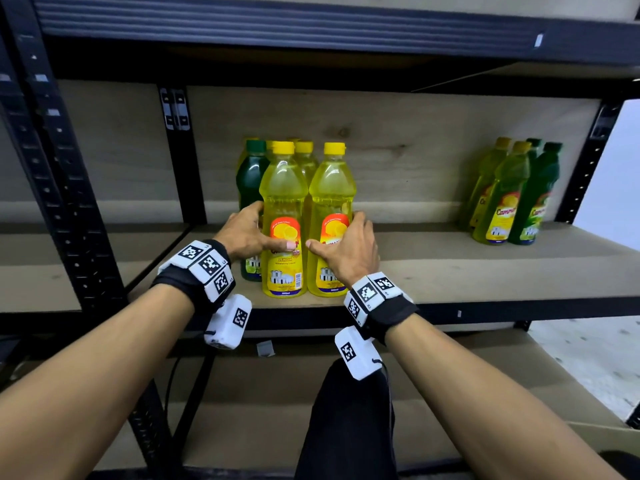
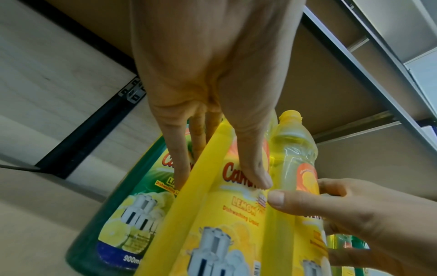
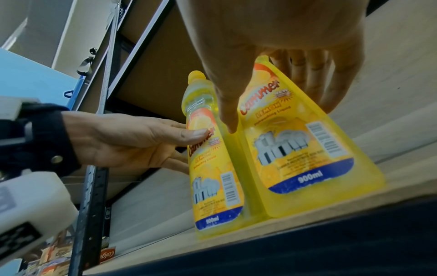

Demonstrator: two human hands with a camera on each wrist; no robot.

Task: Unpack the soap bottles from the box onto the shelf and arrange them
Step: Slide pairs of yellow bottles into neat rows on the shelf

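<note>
Two yellow lemon soap bottles stand side by side at the front of the wooden shelf. My left hand grips the left yellow bottle, thumb on its label and fingers down its left side, between it and a green bottle. My right hand grips the right yellow bottle, thumb in front and fingers round its right side. More yellow-capped bottles stand behind, mostly hidden. The left wrist view shows the left hand on the left bottle. The right wrist view shows the right hand on the right bottle.
A second group of yellow and green bottles stands at the shelf's far right. Bare board lies between the two groups. A black upright rises behind left of the bottles. Brown cardboard and my dark-clad leg are below the shelf.
</note>
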